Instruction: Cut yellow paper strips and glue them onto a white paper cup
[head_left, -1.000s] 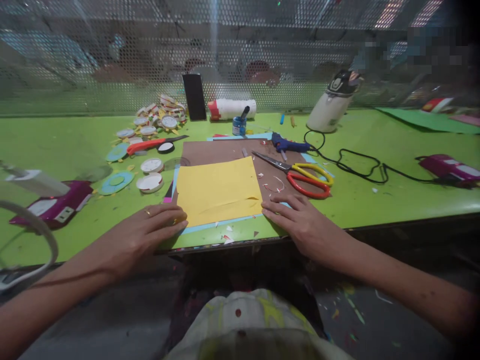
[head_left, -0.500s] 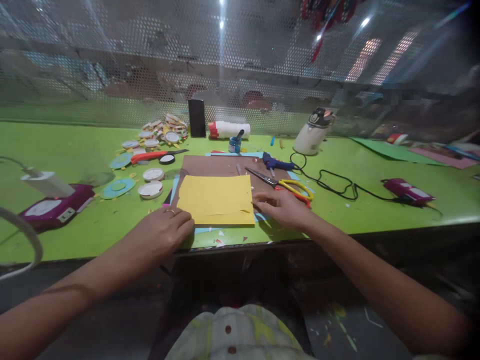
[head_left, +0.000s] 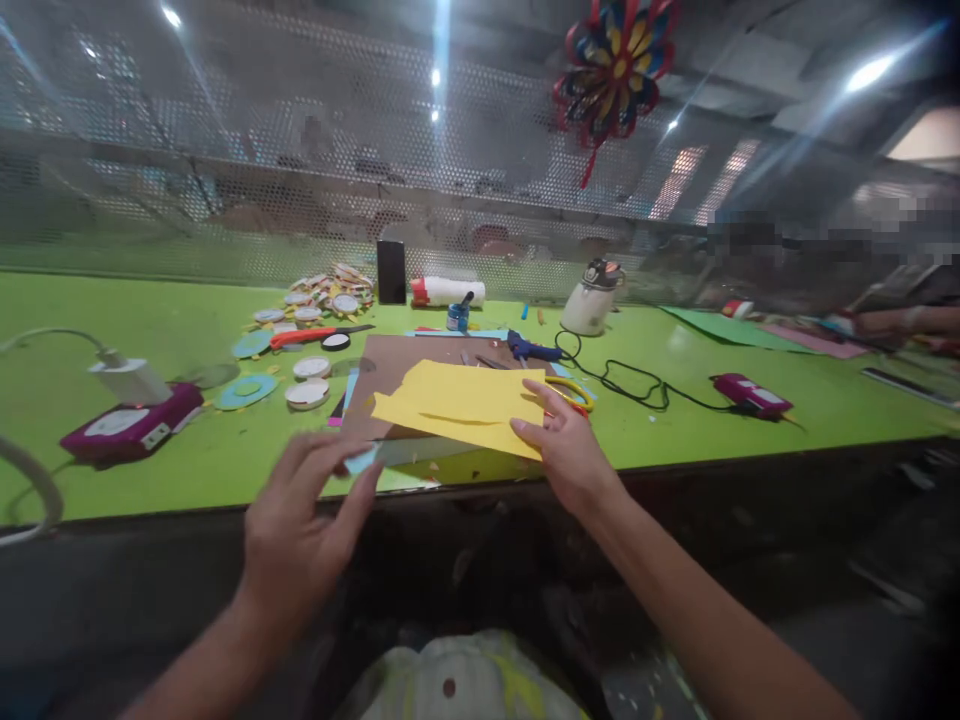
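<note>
My right hand (head_left: 571, 448) pinches the right edge of a yellow paper sheet (head_left: 465, 395), which is lifted and tilted over a brown board (head_left: 382, 350). A slit or loose strip shows across the sheet. My left hand (head_left: 307, 505) hovers at the table's front edge, thumb and fingers apart, with nothing in it; it is a little blurred. Light blue paper (head_left: 364, 458) lies just beyond its fingertips. Behind the sheet, yellow-handled scissors (head_left: 574, 392) are partly covered. A blue glue gun (head_left: 532, 347) rests at the board's far right corner.
White round discs (head_left: 307, 393), an orange-handled cutter (head_left: 304, 338) and a pile of small round pieces (head_left: 337, 290) lie to the left. At the back stand a black phone (head_left: 391, 272), a blue jar (head_left: 457, 317) and a white jug (head_left: 591, 300). A cord runs to a purple power strip (head_left: 752, 395).
The yellow sheet has come up off the board, now gripped at its right edge by my right hand. My left hand has let go and drawn back, opening. The view has tilted up.
</note>
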